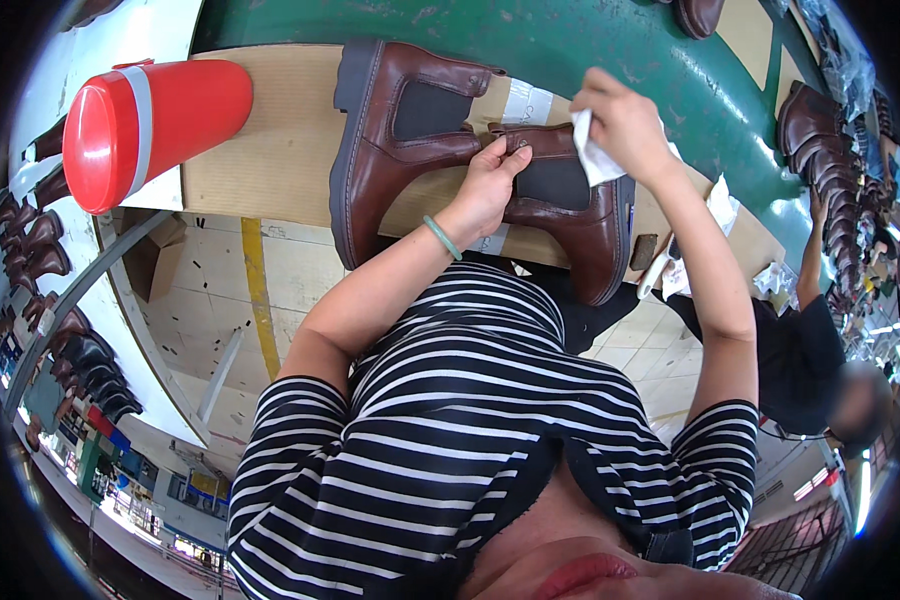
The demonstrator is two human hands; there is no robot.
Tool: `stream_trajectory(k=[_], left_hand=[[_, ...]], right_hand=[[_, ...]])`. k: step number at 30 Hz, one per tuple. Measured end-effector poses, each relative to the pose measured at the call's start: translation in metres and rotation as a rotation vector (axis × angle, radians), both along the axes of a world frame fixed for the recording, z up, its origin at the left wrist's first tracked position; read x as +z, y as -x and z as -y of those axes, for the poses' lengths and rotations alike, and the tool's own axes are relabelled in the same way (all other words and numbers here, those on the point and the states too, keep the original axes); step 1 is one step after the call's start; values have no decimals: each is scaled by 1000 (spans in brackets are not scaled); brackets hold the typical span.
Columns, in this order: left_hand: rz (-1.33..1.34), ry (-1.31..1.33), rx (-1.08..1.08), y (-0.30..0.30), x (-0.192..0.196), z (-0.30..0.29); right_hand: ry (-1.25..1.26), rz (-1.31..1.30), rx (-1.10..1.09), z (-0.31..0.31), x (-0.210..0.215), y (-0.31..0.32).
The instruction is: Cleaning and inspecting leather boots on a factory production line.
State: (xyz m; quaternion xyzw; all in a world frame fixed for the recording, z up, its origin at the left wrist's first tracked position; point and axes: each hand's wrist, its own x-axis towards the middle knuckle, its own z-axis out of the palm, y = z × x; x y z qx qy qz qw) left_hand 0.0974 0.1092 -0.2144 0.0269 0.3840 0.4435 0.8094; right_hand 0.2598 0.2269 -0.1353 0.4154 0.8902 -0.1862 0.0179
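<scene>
Two brown ankle boots with dark elastic side panels lie on their sides on a sheet of cardboard (270, 150). My left hand (487, 185) presses down on the nearer boot (570, 225) at its top edge. My right hand (622, 122) grips a crumpled white cloth (595, 160) against that boot's elastic panel. The other boot (395, 140) lies just to the left, untouched, sole toward the left.
A red cylinder with a grey band (145, 125) lies at the left of the cardboard. The green workbench (610, 45) curves behind. More brown boots (820, 140) line the right, where another person in black (810, 350) works. Racks of boots (40, 250) stand at the left.
</scene>
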Motion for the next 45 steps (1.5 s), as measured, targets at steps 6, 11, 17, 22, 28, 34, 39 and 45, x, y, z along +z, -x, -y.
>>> stream_trajectory(k=[6,11,17,22,28,34,39,45], left_hand=[[22,9,-3,-1,-1,-1],[8,-27,-4,-2,-7,2],[-60,-13,47,-7,-3,1],[-77,-11,37,-9,3,0],[-111,-95,10,-2,6,10],[-492,-401,-409,59,58,69],[-1255,-771,-183,144,110,94],[-1340,-366,62,198,62,128]], right_hand=[[92,-164,-132,13,-16,7],[89,-164,-17,15,-32,21],[-61,-43,-5,3,-14,12],[-120,-16,48,17,-31,12],[-187,23,-392,29,51,-53],[387,-662,-870,141,29,-162],[598,-904,-1235,249,9,-167],[217,-553,-1087,292,-11,-122]])
